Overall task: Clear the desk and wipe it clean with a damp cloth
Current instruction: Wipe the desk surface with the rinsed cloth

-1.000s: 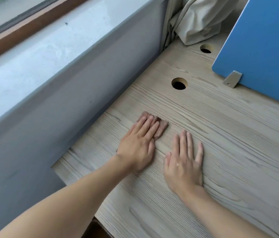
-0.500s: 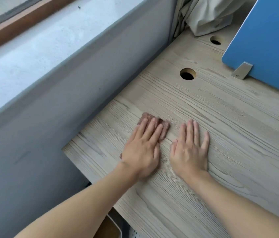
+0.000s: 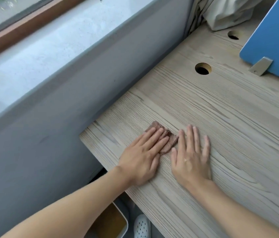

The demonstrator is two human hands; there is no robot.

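A small brown cloth (image 3: 168,140) lies flat on the pale wood-grain desk (image 3: 221,117), close to its left corner. My left hand (image 3: 143,155) presses down on the cloth with straight fingers and covers most of it. Just to the right, my right hand (image 3: 191,154) lies flat on the bare desk, fingers spread, its index finger beside the cloth's edge.
A grey wall (image 3: 66,109) under a windowsill borders the desk on the left. Two round cable holes (image 3: 202,69) pierce the desktop. A blue divider panel (image 3: 276,40) with a metal bracket (image 3: 261,66) stands far right. Crumpled fabric (image 3: 228,12) lies at the back. A bin (image 3: 113,222) sits below the desk edge.
Both hands and the cloth have slid back toward the desk's near left corner. The view has shifted, showing the desk edge, a bin and a shoe below.
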